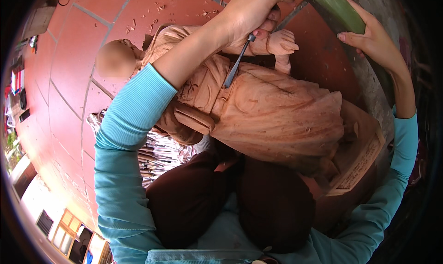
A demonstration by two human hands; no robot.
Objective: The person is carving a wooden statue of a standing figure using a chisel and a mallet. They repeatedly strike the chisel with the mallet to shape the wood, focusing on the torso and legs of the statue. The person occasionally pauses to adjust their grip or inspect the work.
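Note:
A carved wooden statue (281,107) of a robed figure lies before me, its head to the left and its base (362,165) to the right. My left hand (254,15) is closed around the handle of a chisel (237,65), the handle mostly hidden by my fingers. Its metal blade slants down, and the tip meets the carved folds at the statue's waist. At the upper right, my right hand (371,38) grips a long green club-like piece (334,5). That piece is raised beyond the statue, apart from the chisel, and runs out of view at the top.
Many carving tools (159,160) lie in rows on a pale cloth left of my knees, partly under the statue. Wood shavings (159,8) are scattered over the red tiled floor (69,79). A rough grey strip (369,75) runs along the right. My bent legs (277,199) are close below the statue.

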